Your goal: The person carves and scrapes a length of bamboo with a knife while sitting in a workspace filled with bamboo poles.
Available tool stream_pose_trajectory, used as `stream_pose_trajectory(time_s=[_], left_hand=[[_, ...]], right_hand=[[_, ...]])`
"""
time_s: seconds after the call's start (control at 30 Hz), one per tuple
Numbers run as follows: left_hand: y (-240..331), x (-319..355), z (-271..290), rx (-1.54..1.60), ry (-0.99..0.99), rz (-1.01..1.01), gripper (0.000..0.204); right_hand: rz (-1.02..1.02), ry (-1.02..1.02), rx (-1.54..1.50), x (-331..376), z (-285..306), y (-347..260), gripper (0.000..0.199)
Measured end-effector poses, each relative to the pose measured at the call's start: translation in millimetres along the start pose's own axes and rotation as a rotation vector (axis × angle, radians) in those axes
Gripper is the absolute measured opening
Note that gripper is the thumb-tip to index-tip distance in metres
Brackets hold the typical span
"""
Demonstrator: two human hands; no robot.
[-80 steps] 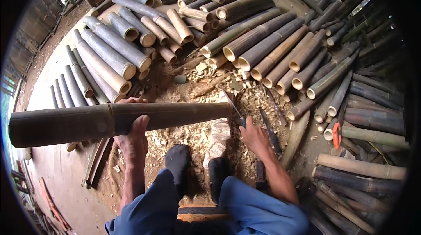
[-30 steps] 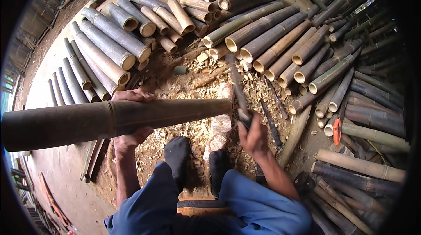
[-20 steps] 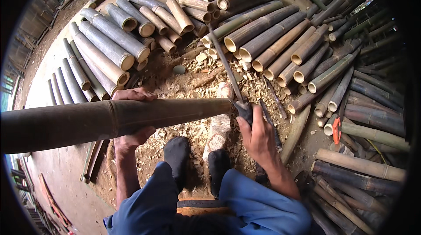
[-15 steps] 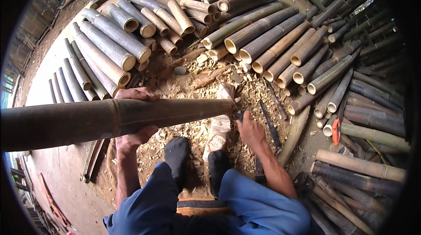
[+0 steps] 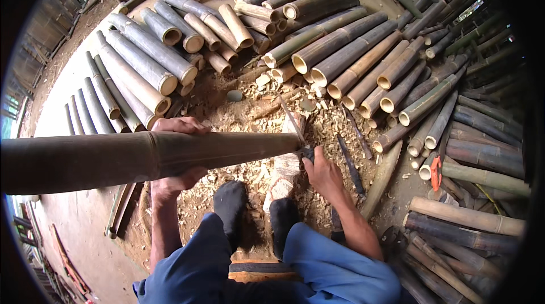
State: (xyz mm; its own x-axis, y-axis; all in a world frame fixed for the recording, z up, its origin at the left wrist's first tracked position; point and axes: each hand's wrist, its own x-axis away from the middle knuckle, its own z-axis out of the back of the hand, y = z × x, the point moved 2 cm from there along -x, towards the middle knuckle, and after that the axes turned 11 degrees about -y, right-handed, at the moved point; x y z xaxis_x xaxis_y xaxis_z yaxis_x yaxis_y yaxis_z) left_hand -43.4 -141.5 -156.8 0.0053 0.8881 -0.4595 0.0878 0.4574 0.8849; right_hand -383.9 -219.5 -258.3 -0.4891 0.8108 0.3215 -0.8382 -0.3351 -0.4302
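Observation:
A thick, dark bamboo pole (image 5: 102,162) lies across the view from the left edge, its right end over a pale wooden block (image 5: 285,170) on the ground. My left hand (image 5: 177,182) grips it from underneath, with fingers showing on the far side and the thumb on the near side. At the pole's right end, my right hand (image 5: 325,172) is closed round the dark handle of a knife (image 5: 293,119). The narrow blade points up and away, lying against or just past the pole's end; exact contact cannot be made out.
Pale wood chips (image 5: 335,119) cover the ground around the block. A long dark blade-like tool (image 5: 351,165) lies right of my hand. Cut bamboo lengths (image 5: 352,65) are stacked in an arc ahead and to the right. An orange-handled tool (image 5: 436,173) rests among them. My socked feet flank the block.
The knife blade now shows clearly, slanting up and away past the pole's end. My right hand has shifted slightly nearer and left; the pole sits marginally lower in view.

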Motion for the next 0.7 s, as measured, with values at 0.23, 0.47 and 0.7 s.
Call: stream_pose_trajectory(time_s=[0.23, 0.47, 0.7], left_hand=[[-3, 6, 5, 0.000, 0.070, 0.020, 0.067], [-1, -8, -1, -0.005, -0.031, -0.063, 0.068], [-1, -1, 2, -0.006, 0.044, 0.024, 0.067]], right_hand=[[0.317, 0.380, -0.227, 31, 82, -73, 0.022], [0.173, 0.218, 0.077, -4, -4, 14, 0.026], [0.346, 0.362, -0.306, 23, 52, -44, 0.025]])
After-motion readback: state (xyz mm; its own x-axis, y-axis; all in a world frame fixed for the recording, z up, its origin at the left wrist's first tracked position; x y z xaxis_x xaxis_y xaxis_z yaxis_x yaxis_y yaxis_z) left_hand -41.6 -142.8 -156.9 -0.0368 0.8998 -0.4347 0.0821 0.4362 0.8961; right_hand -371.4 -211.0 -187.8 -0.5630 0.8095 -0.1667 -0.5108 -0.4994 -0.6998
